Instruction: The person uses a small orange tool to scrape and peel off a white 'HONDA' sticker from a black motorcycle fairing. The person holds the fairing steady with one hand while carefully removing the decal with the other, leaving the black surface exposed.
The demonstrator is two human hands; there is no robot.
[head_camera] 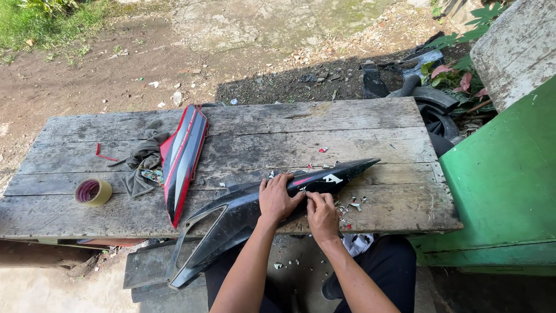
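A long black fairing panel [255, 217] is laid on the wooden table [370, 124], long axis from 8 to 2 o'clock. The left hand [278, 199] is pressed flat, fingers spread — the right hand [322, 215] is pinched at its near edge.

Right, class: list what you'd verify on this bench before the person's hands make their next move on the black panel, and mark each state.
1. Left hand presses on black motorcycle fairing panel: ok.
2. Right hand fingertips at the panel's decal edge: ok.
3. Panel fully supported by wooden table: not ok, one end overhangs.
4. Sticker scraps cleared: not ok.
5. Red fairing panel lies apart: ok.
6. Tape roll within reach: cannot tell.
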